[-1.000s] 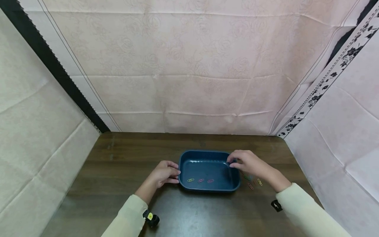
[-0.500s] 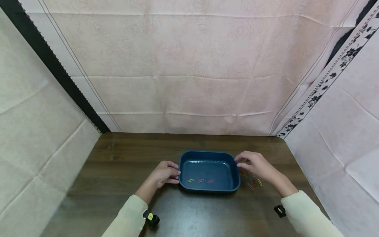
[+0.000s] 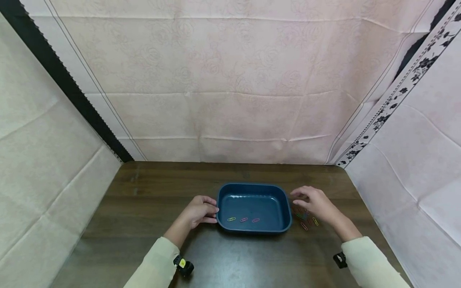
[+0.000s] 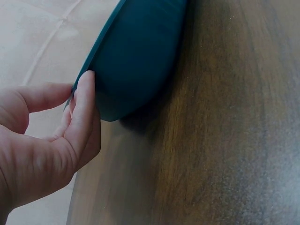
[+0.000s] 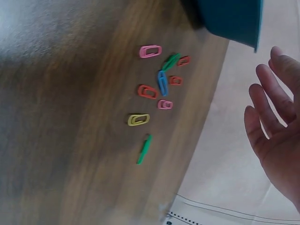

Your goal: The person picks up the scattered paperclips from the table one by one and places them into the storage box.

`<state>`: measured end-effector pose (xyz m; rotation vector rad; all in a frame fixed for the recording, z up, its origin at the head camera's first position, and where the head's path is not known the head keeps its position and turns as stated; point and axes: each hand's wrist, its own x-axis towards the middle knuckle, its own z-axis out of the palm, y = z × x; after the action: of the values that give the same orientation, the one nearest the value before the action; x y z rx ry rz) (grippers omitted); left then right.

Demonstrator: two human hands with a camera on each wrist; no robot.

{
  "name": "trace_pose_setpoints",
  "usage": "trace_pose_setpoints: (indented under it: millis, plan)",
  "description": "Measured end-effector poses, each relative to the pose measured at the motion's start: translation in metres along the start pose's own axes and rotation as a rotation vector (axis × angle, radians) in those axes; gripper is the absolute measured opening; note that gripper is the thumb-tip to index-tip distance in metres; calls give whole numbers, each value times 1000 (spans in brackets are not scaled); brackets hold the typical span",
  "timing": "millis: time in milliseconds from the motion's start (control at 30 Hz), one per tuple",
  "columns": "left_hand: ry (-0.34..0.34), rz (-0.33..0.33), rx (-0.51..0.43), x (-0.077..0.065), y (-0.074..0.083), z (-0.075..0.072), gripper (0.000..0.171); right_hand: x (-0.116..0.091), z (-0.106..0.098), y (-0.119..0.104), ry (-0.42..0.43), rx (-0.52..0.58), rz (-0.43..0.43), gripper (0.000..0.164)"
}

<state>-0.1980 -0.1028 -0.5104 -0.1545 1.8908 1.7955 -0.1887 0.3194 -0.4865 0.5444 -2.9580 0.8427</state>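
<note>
A dark blue rectangular tray (image 3: 254, 208) sits on the wooden table, with a yellow paper clip (image 3: 231, 219) and two pink paper clips (image 3: 255, 220) lying on its floor. The left hand (image 3: 201, 211) holds the tray's left end; in the left wrist view its thumb and a finger (image 4: 49, 96) pinch the rim. Just off the tray's right end, the right hand (image 3: 312, 202) hovers with fingers loosely bent and nothing between them. Below it several loose paper clips lie on the table, among them a blue clip (image 5: 162, 83), a yellow clip (image 5: 138, 120) and a green clip (image 5: 144, 149).
The brown wooden table (image 3: 162, 180) has a patterned pale cloth (image 3: 230, 80) hanging behind it and more cloth along both sides. A black wrist camera (image 3: 185, 269) sits at the left wrist, another dark wrist mount (image 3: 340, 260) at the right.
The right hand has drawn back from over the tray's right rim, moving right to above the loose clips. The left hand and the tray have stayed in place.
</note>
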Motion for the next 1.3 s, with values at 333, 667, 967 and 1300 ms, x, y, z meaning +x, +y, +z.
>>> trace_pose_setpoints:
  millis: [333, 667, 967, 1300]
  plan:
    - [-2, 2, 2, -1, 1, 0, 27, 6, 15, 20, -23, -75, 10, 16]
    - [-8, 5, 0, 0, 1, 0, 28, 13, 27, 31, -102, -108, 76, 11]
    - [-6, 2, 0, 0, 1, 1, 28, 11, 34, 32, -102, -209, 98, 10]
    - [-5, -2, -1, 0, 1, 0, 28, 11, 38, 30, -106, -259, 95, 15]
